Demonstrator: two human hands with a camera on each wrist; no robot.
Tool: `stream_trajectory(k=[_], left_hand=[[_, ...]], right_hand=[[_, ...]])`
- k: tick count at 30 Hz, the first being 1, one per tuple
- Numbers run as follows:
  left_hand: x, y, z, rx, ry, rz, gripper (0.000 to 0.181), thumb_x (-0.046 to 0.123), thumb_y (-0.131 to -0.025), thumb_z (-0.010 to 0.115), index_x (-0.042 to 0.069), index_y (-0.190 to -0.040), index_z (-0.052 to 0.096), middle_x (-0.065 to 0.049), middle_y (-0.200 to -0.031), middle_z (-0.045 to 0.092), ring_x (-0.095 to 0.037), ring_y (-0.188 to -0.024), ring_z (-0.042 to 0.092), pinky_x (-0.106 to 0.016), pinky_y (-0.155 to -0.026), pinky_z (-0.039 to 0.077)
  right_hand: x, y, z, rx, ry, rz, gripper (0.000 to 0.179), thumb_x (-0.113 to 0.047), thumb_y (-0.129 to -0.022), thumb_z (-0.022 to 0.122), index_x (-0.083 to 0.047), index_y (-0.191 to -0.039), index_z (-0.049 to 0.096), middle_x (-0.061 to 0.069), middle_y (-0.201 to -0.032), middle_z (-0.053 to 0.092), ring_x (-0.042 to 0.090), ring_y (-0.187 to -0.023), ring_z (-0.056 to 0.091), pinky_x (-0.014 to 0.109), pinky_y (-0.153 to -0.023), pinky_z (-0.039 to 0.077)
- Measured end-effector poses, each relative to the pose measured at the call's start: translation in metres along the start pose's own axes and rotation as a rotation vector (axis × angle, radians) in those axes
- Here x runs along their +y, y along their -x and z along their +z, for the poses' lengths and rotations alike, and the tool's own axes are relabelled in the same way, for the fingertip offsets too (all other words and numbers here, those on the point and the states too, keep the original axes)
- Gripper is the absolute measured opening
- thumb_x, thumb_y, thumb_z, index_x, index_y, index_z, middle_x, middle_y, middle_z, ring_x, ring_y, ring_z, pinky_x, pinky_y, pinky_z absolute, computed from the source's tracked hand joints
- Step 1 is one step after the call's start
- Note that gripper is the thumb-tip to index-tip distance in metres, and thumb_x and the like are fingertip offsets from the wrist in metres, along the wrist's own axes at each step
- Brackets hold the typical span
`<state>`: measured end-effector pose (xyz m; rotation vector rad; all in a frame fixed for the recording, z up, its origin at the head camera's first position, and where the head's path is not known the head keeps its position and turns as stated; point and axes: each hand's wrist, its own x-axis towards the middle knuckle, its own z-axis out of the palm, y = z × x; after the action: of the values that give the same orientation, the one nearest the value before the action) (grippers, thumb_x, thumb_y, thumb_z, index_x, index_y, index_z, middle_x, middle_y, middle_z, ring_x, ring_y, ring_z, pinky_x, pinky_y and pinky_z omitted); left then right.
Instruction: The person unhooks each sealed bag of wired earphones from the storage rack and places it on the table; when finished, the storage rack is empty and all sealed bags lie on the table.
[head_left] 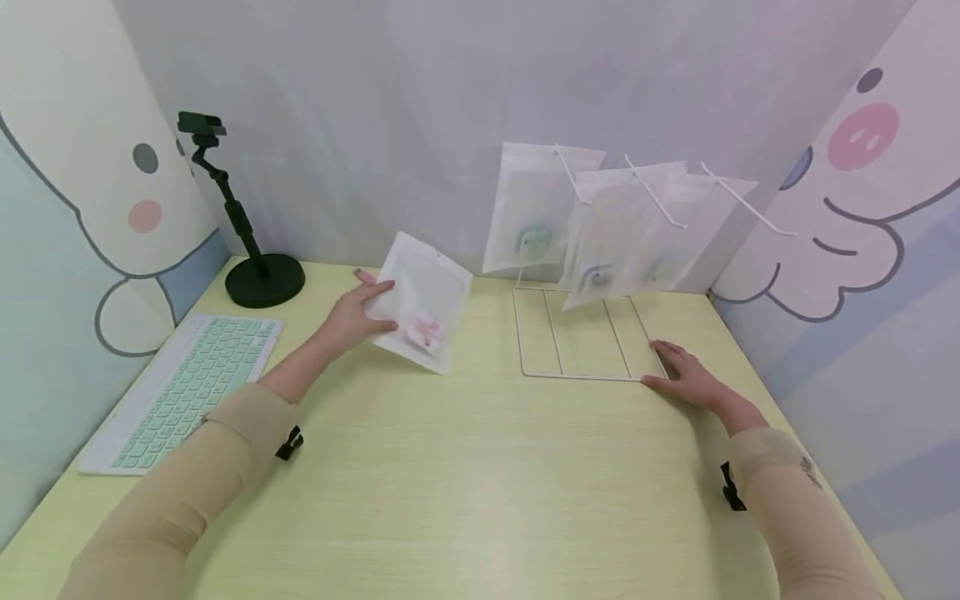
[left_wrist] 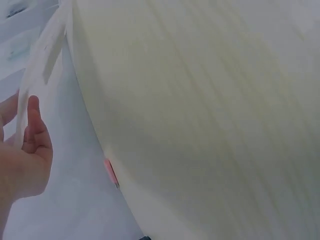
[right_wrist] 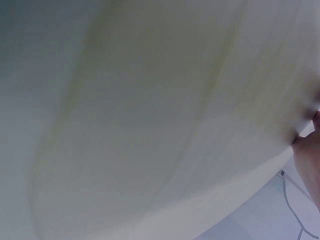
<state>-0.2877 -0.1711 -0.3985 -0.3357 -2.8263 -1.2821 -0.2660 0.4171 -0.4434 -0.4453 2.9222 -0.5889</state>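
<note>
My left hand (head_left: 351, 315) pinches the left edge of a flat white pouch (head_left: 431, 279), raised over the table, with a small pink and white figure (head_left: 425, 332) showing near its bottom. In the left wrist view the pouch (left_wrist: 42, 47) is seen edge-on between thumb and fingers. My right hand (head_left: 693, 382) rests at the front right corner of a white wire rack (head_left: 577, 377), fingertips touching its base. Several similar pouches (head_left: 517, 200) hang from the rack's hooks (head_left: 656, 196), with green and blue items visible low in them.
A white keyboard with green keys (head_left: 202, 383) lies at the left. Behind it stands a black stand (head_left: 262, 282) with a jointed arm. A small pink object (head_left: 365, 276) lies by the table's back edge. Printed walls enclose the table (head_left: 480, 483) behind and at both sides.
</note>
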Motion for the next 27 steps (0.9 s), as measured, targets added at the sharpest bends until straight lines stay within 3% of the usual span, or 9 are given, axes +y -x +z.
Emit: stream_trajectory(k=[6, 12, 16, 20, 27], left_hand=[[-0.012, -0.008, 0.007, -0.183, -0.128, 0.041, 0.087, 0.022, -0.077, 0.079, 0.005, -0.147, 0.03, -0.029, -0.148, 0.026, -0.043, -0.137, 0.026, -0.053, -0.111, 0.024], [-0.024, -0.013, 0.006, -0.281, -0.213, 0.098, 0.093, 0.03, -0.075, 0.08, 0.002, -0.147, 0.029, -0.031, -0.145, 0.026, -0.046, -0.134, 0.027, -0.058, -0.109, 0.023], [-0.029, -0.015, 0.006, -0.311, -0.343, 0.089, 0.096, 0.041, -0.073, 0.079, 0.005, -0.147, 0.031, -0.029, -0.142, 0.032, -0.044, -0.131, 0.03, -0.062, -0.102, 0.025], [-0.033, -0.017, 0.011, -0.305, -0.459, 0.083, 0.096, 0.053, -0.071, 0.076, 0.006, -0.145, 0.036, -0.023, -0.129, 0.045, -0.038, -0.116, 0.042, -0.055, -0.087, 0.031], [-0.031, -0.013, 0.017, -0.32, -0.519, 0.018, 0.1, 0.066, -0.069, 0.07, 0.007, -0.143, 0.039, -0.021, -0.125, 0.049, -0.036, -0.108, 0.044, -0.054, -0.083, 0.03]], right_hand=[[0.0, 0.0, 0.0, -0.007, 0.002, 0.007, 0.082, -0.039, -0.089, 0.062, 0.005, -0.146, 0.022, 0.032, -0.149, 0.018, 0.055, -0.133, 0.016, 0.069, -0.103, 0.015], [0.002, -0.001, -0.001, -0.018, -0.005, 0.013, 0.083, -0.04, -0.089, 0.061, 0.004, -0.147, 0.021, 0.031, -0.15, 0.017, 0.055, -0.134, 0.015, 0.069, -0.104, 0.014], [0.003, -0.002, -0.001, -0.022, -0.021, 0.014, 0.083, -0.04, -0.089, 0.062, 0.003, -0.147, 0.022, 0.03, -0.15, 0.017, 0.055, -0.134, 0.014, 0.069, -0.103, 0.014], [0.005, -0.003, -0.001, -0.019, -0.024, 0.012, 0.083, -0.04, -0.088, 0.063, 0.003, -0.147, 0.022, 0.03, -0.15, 0.017, 0.055, -0.133, 0.015, 0.069, -0.104, 0.015], [0.007, -0.003, 0.0, -0.013, -0.025, 0.008, 0.082, -0.039, -0.088, 0.063, 0.003, -0.147, 0.023, 0.03, -0.15, 0.018, 0.055, -0.133, 0.016, 0.068, -0.104, 0.015]])
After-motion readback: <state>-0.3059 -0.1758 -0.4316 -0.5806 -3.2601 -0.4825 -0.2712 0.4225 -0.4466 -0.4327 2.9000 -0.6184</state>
